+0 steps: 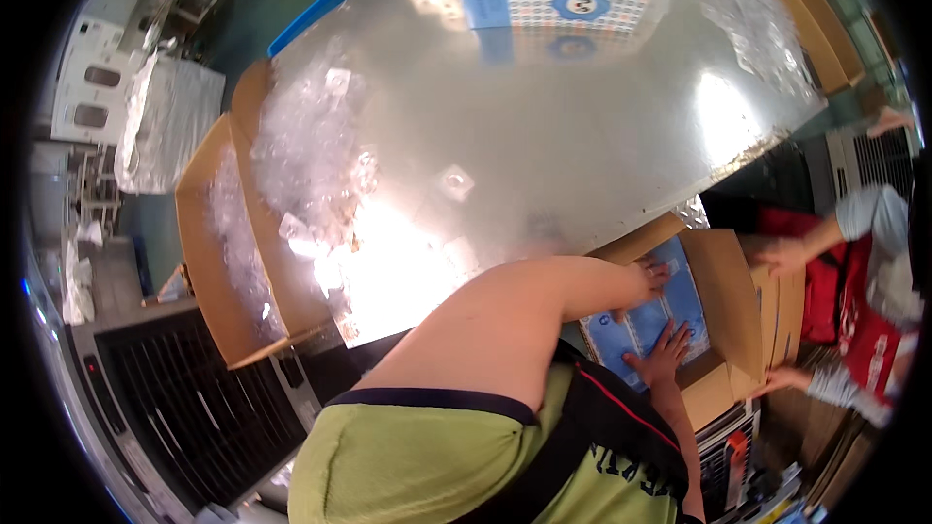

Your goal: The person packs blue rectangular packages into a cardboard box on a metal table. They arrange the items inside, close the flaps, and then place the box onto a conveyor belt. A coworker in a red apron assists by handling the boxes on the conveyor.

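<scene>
To the right of the metal table stands an open brown cardboard carton [723, 301] holding blue packages [685, 303] set side by side. My left hand [643, 283] reaches across and rests on the packages near the table side, fingers apart. Flat on the blue tops nearer to me lies my right hand [664, 355], its fingers spread. Neither hand grips anything that I can see. The packages' lower parts are hidden inside the carton.
Another person's hands [788, 255] touch the carton's far side. On the metal table [544, 136] stand a blue patterned box [582, 0] and clear plastic pieces [311, 136]. A carton of clear plastic [221, 233] is at the left, another carton [806, 15] at the far right.
</scene>
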Tool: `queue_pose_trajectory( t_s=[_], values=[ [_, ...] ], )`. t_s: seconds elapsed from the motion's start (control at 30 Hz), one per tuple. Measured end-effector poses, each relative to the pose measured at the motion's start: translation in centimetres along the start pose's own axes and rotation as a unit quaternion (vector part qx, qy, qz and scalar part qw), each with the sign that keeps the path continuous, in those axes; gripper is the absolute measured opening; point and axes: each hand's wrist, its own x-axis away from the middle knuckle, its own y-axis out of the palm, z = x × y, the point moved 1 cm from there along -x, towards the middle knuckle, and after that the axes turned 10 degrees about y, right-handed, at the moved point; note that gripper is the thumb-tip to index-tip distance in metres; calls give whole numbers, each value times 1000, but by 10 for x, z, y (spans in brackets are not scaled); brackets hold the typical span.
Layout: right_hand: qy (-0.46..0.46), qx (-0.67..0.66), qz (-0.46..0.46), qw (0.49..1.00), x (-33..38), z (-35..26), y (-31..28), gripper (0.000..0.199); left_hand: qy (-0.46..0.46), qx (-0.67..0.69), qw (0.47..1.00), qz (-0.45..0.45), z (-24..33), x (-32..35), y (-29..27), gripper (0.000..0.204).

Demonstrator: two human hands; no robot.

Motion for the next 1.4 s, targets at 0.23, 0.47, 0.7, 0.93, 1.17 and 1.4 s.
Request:
queue_pose_trajectory(
  t_s=[0.23,0.47,0.7,0.93,1.17,1.4],
  values=[
    [-21,-16,5,1000,-12,0,17,140,-582,101,650,477,31,275,-68,48],
    [-54,-12,-19,998,-19,7,9,131,-743,-98,572,333,28,425,11,85],
    [-42,-54,-50,996,-19,5,2,111,-626,-35,666,403,41,326,-23,106],
    [-47,-51,-51,996,-12,6,-5,107,-610,-10,675,415,16,269,-47,110],
    [-37,-55,-51,996,-7,-2,-16,102,-482,-126,780,379,-13,195,-37,60],
    [-87,-136,-24,987,-1,17,-8,90,-416,-56,745,518,-18,238,-30,26]
  ],
)
